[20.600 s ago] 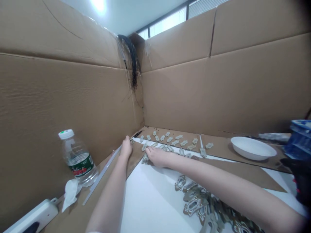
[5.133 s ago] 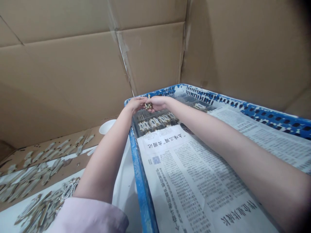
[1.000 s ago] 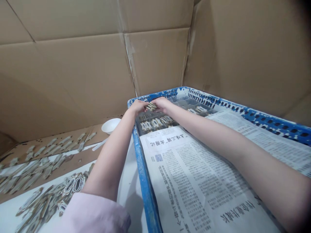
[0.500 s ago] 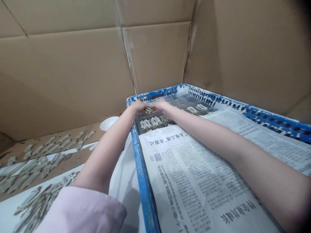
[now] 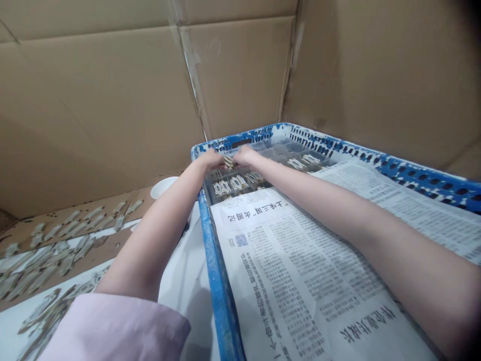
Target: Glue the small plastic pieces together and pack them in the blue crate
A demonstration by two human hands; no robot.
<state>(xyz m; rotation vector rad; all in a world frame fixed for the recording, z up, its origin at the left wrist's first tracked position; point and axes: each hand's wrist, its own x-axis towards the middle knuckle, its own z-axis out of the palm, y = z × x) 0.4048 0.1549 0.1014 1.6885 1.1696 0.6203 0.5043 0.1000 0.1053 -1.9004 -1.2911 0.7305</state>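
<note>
Both my hands reach to the far left corner of a blue plastic crate. Between them they hold a small stack of ornate frame-shaped pieces, pale with brownish edges. My left hand is closed on the stack's left side, and my right hand grips it from the right. The fingertips are partly hidden. Just below the hands, a clear compartment tray holds more such pieces in rows. Newspaper covers the nearer part of the crate, under my right forearm.
Left of the crate, many similar loose pieces lie on cardboard and a white surface. A white round dish stands beside the crate's far left corner. Cardboard walls enclose the back and right side.
The held stack has been turned more upright between my fingers, and my hands have drawn slightly closer. The whole view has shifted a little.
</note>
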